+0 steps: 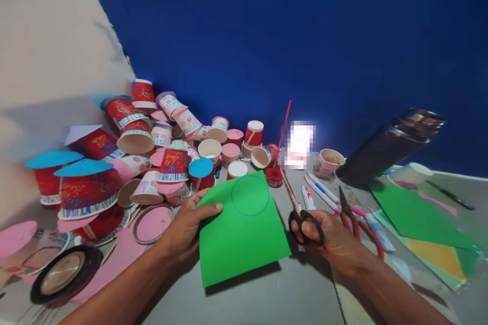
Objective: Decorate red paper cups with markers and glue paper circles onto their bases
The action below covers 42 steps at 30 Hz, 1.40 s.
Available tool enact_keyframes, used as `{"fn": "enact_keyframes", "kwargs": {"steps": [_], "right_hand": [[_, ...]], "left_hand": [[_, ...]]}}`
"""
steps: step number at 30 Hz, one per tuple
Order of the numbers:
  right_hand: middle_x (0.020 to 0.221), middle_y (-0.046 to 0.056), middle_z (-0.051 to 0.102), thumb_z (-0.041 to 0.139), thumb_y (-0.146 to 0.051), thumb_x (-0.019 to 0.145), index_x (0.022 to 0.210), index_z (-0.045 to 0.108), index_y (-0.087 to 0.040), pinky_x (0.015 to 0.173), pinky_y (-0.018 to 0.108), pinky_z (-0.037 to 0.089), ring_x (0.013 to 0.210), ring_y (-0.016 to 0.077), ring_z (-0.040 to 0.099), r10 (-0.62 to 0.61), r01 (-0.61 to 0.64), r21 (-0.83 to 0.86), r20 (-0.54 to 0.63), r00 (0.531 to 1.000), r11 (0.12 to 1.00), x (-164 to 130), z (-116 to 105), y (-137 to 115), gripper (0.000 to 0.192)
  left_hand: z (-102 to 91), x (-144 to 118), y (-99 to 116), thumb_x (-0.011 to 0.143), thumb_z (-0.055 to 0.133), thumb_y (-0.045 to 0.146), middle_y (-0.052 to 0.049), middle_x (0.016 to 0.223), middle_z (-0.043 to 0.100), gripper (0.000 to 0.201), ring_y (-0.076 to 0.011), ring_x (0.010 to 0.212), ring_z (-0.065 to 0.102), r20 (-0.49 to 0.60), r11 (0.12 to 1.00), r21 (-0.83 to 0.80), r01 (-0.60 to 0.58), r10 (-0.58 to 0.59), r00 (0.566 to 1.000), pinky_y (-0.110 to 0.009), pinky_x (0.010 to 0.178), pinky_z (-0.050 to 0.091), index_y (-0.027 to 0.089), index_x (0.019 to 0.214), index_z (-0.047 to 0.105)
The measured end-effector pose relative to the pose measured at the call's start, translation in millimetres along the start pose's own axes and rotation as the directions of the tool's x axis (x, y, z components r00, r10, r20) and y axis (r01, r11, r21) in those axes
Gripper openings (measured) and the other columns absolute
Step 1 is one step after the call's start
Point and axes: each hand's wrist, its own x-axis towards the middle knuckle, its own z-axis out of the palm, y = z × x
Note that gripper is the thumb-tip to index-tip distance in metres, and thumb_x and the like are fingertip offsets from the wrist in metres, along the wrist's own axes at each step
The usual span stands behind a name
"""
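Note:
My left hand pinches the left edge of a green sheet of paper, thumb on top and fingers beneath. A circle is drawn in blue line near the sheet's upper right corner. The sheet is held tilted just above the table, with its shadow under it. My right hand has its fingers through the black handles of a pair of scissors. The blades point up and away, just right of the sheet and apart from it. Whether the blades are parted is hard to see.
Many decorated paper cups are heaped on the left against the wall. A pink sheet and a round black lid lie nearer. To the right are red-handled cutters, markers, a dark flask and more green paper.

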Motion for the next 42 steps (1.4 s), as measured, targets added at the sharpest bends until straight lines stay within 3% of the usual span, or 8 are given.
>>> {"fn": "enact_keyframes", "kwargs": {"steps": [4, 9, 18, 26, 42], "right_hand": [[0.073, 0.006, 0.069, 0.084, -0.082, 0.059, 0.085, 0.073, -0.011, 0.044, 0.024, 0.023, 0.045, 0.0051, 0.04, 0.016, -0.015, -0.026, 0.065, 0.998, 1.0, -8.4, 5.4, 6.3, 0.076], [0.063, 0.002, 0.063, 0.077, -0.095, 0.048, 0.073, 0.067, -0.016, 0.052, 0.025, 0.031, 0.056, 0.0102, 0.045, -0.012, 0.017, -0.124, 0.044, 0.999, 0.992, -13.5, 15.6, 2.4, 0.084], [0.064, 0.002, 0.057, 0.075, -0.094, 0.055, 0.068, 0.063, -0.017, 0.058, 0.027, 0.034, 0.061, 0.0127, 0.046, -0.055, 0.06, -0.125, 0.039, 0.998, 0.99, -11.8, 16.6, 10.8, 0.08], [0.063, -0.002, 0.048, 0.076, -0.092, 0.057, 0.069, 0.06, -0.017, 0.056, 0.026, 0.025, 0.06, 0.0107, 0.036, -0.049, 0.053, -0.143, 0.028, 0.998, 0.988, -13.7, 15.7, 11.4, 0.078], [0.058, 0.002, 0.061, 0.077, -0.095, 0.05, 0.068, 0.065, -0.017, 0.056, 0.027, 0.036, 0.056, 0.0131, 0.051, 0.003, -0.003, -0.163, 0.0, 1.0, 0.987, -14.0, 16.8, 8.5, 0.081]], "left_hand": [[1.9, -1.4, -1.6, 0.066, 0.09, 0.017, -0.013, 0.102, 0.084, 0.047, -0.0269, 0.079, 0.081, -0.037, 1.0, 0.015, 0.025, -0.025, 0.999, -0.039, 0.076, 0.067, 0.016, 0.111, 0.076], [2.9, -3.4, -5.0, 0.065, 0.091, 0.019, -0.012, 0.101, 0.084, 0.047, -0.0268, 0.08, 0.081, -0.042, 0.998, 0.008, 0.067, -0.066, 0.997, -0.039, 0.078, 0.066, 0.017, 0.11, 0.075], [-1.1, -1.5, -8.2, 0.065, 0.092, 0.021, -0.011, 0.094, 0.083, 0.046, -0.0261, 0.075, 0.079, -0.028, 0.995, 0.027, 0.101, -0.1, 0.995, -0.036, 0.072, 0.064, 0.017, 0.108, 0.075], [-0.2, -2.6, -8.8, 0.065, 0.092, 0.02, -0.01, 0.092, 0.083, 0.04, -0.0249, 0.074, 0.079, -0.024, 0.993, 0.018, 0.114, -0.114, 0.993, -0.035, 0.073, 0.063, 0.017, 0.101, 0.076], [2.3, -3.8, -6.1, 0.062, 0.094, 0.021, -0.011, 0.097, 0.084, 0.052, -0.0272, 0.078, 0.08, -0.051, 0.997, 0.009, 0.077, -0.076, 0.996, -0.04, 0.076, 0.067, 0.017, 0.11, 0.074]]}}
